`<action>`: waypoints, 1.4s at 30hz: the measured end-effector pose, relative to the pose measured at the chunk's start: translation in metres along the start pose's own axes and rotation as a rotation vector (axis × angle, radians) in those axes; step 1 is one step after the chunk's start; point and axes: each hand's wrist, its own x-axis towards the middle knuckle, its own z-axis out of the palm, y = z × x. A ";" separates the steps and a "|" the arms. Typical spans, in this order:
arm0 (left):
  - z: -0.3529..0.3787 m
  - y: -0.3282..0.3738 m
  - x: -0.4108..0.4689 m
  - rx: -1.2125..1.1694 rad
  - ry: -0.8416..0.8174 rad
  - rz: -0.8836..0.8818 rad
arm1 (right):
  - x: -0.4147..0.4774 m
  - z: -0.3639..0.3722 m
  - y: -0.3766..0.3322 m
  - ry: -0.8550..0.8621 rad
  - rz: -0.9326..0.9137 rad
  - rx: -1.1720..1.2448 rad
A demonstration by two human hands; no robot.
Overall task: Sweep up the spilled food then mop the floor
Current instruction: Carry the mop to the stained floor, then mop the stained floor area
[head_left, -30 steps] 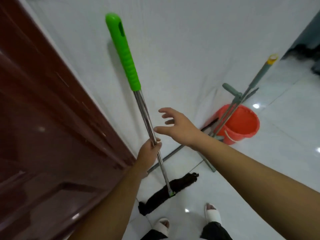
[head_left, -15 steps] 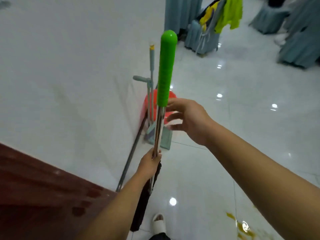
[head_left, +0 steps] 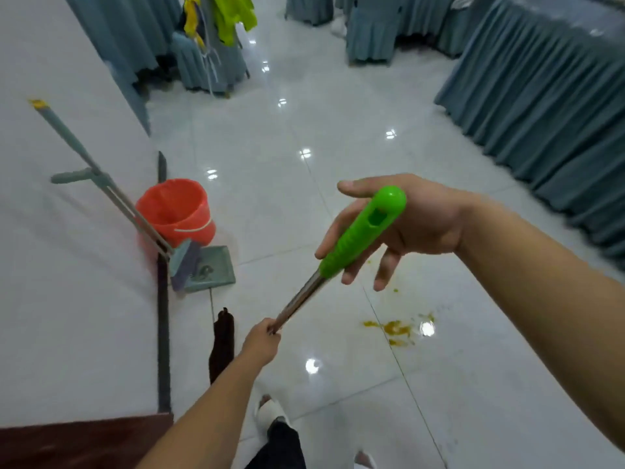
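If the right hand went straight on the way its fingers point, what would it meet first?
Most likely the mop's green handle, which crosses right in front of the right hand and its open fingers. Depth is unclear, so they may already touch.

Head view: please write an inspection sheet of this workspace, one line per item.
surface: glossy white floor, yellow spill on it.
job's things: mop in hand, mop head on floor; broom, dustpan and red bucket by the wall.
clutter: yellow-green cloth on a chair.
hands: left hand grips the mop; right hand open at its green grip.
cables: nothing seen.
surroundings: skirted tables, brown door.
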 end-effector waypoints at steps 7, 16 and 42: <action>0.116 0.028 -0.057 -0.989 -0.051 -0.541 | -0.104 -0.012 0.123 -0.048 0.496 -0.323; 0.219 0.034 -0.075 -1.409 -0.120 -0.762 | -0.129 0.037 0.248 0.276 0.762 -1.275; 0.244 0.208 0.020 -0.967 -0.371 -0.552 | -0.139 -0.066 0.361 0.916 0.851 -0.851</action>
